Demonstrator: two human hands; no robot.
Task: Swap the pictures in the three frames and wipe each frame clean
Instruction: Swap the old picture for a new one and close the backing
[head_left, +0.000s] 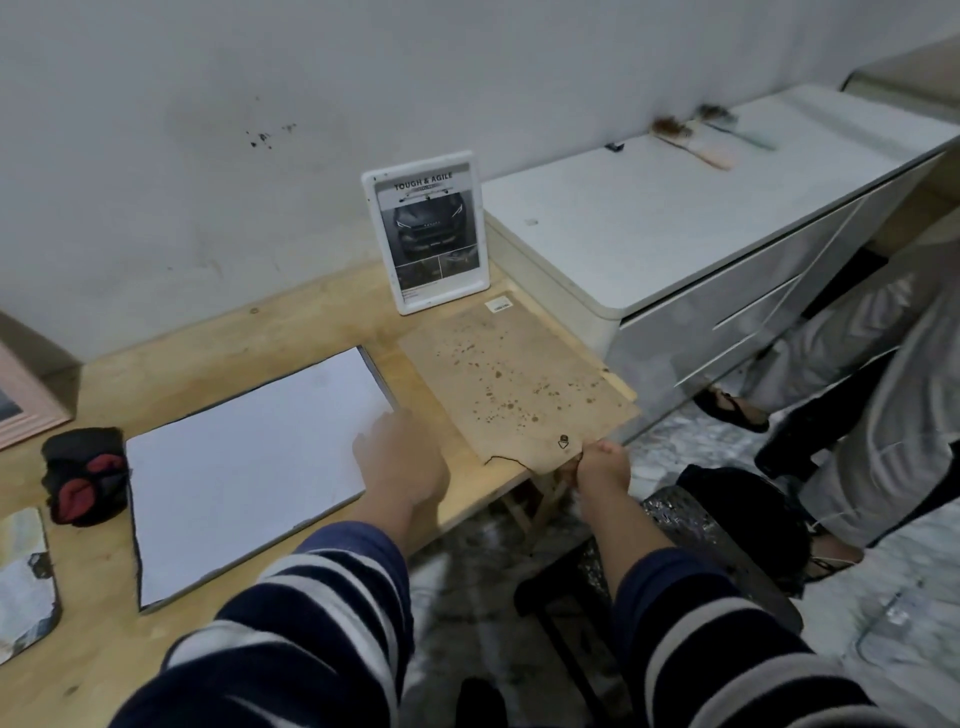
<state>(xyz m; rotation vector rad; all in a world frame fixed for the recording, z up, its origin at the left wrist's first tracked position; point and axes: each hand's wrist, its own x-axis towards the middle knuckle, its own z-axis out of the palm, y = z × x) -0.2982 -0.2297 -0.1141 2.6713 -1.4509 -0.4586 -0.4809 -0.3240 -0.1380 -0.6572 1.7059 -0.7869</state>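
A white sheet (244, 467), the blank back of a picture, lies face down in a dark frame on the wooden table (322, 322). My left hand (402, 457) rests flat on its right edge, fingers spread. A stained brown backing board (514, 384) lies at the table's right end, overhanging the edge. My right hand (597, 465) pinches its near corner. A small white frame (428, 228) with a car picture stands against the wall. A pink frame (21, 400) leans at far left. A black and red cloth (85, 475) lies left of the sheet.
Another picture (23, 577) lies flat at the table's near left. A white drawer cabinet (675, 223) with brushes on top stands to the right. A black stool (701, 545) and another person's legs (852, 395) are beside the table's right end.
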